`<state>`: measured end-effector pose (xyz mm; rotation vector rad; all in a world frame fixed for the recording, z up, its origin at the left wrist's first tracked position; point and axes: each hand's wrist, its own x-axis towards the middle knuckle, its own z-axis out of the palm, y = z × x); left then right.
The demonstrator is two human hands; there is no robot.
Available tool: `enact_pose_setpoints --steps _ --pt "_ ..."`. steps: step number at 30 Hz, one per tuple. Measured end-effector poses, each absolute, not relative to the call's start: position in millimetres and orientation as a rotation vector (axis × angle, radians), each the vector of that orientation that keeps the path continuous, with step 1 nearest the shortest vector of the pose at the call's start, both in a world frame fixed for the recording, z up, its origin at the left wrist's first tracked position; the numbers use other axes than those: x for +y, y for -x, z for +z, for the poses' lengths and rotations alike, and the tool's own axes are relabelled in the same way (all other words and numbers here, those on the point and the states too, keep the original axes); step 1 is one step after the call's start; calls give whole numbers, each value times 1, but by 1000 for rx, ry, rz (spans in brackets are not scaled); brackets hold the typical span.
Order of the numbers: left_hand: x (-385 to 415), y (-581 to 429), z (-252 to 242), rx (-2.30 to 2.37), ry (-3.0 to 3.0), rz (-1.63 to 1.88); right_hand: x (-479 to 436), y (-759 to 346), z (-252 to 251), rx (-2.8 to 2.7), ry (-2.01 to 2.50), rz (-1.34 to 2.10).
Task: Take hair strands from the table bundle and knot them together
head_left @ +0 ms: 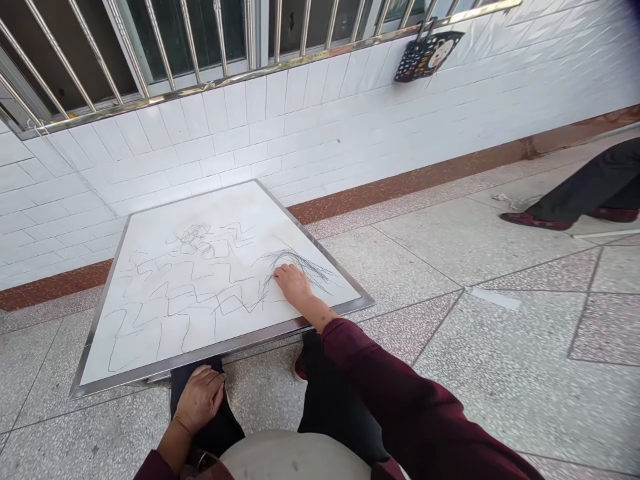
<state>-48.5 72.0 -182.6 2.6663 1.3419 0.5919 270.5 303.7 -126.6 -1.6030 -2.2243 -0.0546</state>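
Note:
A white-topped table with a metal rim stands before me, and thin dark lines that look like loose hair strands spread over it in wavy rows. Toward the back lies a tangled clump of them. On the right part of the top, a denser sheaf of dark strands fans out beside my right hand. That hand rests on the surface with its fingers pressed together; what is between the fingertips is too small to make out. My left hand is curled on my left knee, below the table's front edge, holding nothing visible.
Behind the table runs a white tiled wall with metal window bars. A dark patterned bag hangs from the bars. Another person's leg is at the right. A pale strip lies on the speckled floor.

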Motion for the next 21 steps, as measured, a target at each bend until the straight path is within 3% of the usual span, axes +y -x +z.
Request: enact_pose_setpoints --steps 21 --pt "70 49 -186 1321 -2665 684 275 -294 -64 -1913 1332 107"
